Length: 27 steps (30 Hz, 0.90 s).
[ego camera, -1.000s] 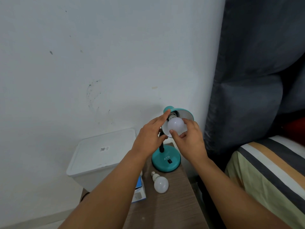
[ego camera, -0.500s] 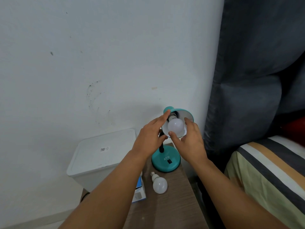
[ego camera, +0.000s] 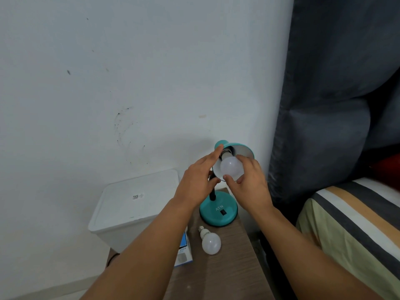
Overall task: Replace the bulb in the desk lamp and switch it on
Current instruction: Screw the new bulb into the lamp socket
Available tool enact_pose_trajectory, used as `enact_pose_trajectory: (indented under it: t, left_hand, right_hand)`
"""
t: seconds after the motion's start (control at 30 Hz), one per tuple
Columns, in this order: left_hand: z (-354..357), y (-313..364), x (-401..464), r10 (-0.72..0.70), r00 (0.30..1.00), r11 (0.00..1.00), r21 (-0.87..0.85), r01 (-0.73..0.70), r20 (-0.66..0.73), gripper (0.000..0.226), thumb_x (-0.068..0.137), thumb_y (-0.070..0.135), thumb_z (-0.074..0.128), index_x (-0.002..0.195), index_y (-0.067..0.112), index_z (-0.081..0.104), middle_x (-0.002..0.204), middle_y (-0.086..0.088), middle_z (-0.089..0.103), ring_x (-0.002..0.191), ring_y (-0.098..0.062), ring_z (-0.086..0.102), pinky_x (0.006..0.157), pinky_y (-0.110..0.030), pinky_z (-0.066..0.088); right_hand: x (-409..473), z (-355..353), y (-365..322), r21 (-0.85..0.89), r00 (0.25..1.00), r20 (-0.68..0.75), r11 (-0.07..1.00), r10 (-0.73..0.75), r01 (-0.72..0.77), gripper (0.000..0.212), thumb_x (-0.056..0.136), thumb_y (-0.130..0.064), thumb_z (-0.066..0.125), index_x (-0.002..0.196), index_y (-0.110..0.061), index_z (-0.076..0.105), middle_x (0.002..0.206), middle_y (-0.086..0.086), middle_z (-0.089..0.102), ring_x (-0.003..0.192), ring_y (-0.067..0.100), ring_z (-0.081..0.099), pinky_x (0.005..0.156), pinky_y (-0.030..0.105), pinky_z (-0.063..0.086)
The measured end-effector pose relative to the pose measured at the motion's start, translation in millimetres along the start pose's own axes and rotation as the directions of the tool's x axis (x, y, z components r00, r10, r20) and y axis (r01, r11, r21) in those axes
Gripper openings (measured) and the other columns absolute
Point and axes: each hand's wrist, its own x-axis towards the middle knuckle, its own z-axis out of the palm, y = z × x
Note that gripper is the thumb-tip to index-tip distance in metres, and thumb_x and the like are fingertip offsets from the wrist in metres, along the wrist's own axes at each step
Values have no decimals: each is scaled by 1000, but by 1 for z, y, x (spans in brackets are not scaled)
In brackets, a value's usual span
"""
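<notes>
A teal desk lamp stands on a wooden side table (ego camera: 227, 269), its round base (ego camera: 216, 215) carrying a black switch. The shade (ego camera: 242, 148) tilts toward me. A white bulb (ego camera: 230, 167) sits in the shade's socket, unlit. My right hand (ego camera: 249, 185) has thumb and fingers around that bulb. My left hand (ego camera: 199, 178) holds the shade's left edge, index finger reaching up to the teal cap. A second white bulb (ego camera: 211, 242) lies on the table in front of the base.
A white lidded bin (ego camera: 134, 202) stands left of the table, against the wall. A blue and white carton (ego camera: 185, 254) lies partly under my left forearm. A dark curtain (ego camera: 335, 105) and a striped bed (ego camera: 357, 224) are on the right.
My right hand's fingers have shifted around the bulb in the socket. My left hand stays on the shade. The view has shifted very slightly.
</notes>
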Motion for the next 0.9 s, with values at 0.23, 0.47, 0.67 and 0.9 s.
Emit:
enact_pose_trajectory:
  t: [0.23, 0.47, 0.67, 0.9]
  left_hand:
    - [0, 1, -2, 7, 1000, 1000, 11, -7, -5, 92, 86, 13, 75, 152, 49, 21, 137, 5, 57, 90, -6, 59, 92, -28, 54]
    - [-1, 2, -2, 1, 1000, 1000, -10, -1, -8, 89, 87, 12, 73, 153, 47, 23, 135, 5, 58, 92, -1, 56, 93, -25, 53]
    - [0, 2, -2, -13, 1000, 1000, -14, 13, -2, 91, 86, 11, 73, 152, 48, 23, 137, 5, 58, 98, -7, 62, 94, -31, 53]
    - [-1, 2, -3, -7, 1000, 1000, -24, 7, -1, 89, 87, 12, 73, 153, 46, 24, 135, 3, 59, 99, -7, 60, 94, -31, 53]
  right_hand:
    - [1, 0, -2, -36, 997, -3, 996, 80, -80, 65, 82, -53, 67, 133, -17, 49, 131, 4, 55, 111, 20, 57, 89, 36, 52]
    - [3, -4, -6, -21, 998, 0, 998, 57, -57, 58, 83, -44, 71, 131, -20, 49, 130, 3, 54, 107, 21, 58, 91, 37, 51]
    - [3, -8, -10, -13, 996, 14, 996, 92, -92, 70, 80, -50, 70, 137, -19, 43, 134, 3, 53, 119, 23, 53, 95, 39, 46]
    - [4, -4, -8, -27, 995, 10, 995, 99, -98, 54, 85, -49, 66, 126, -17, 54, 125, 4, 57, 108, 21, 57, 88, 36, 50]
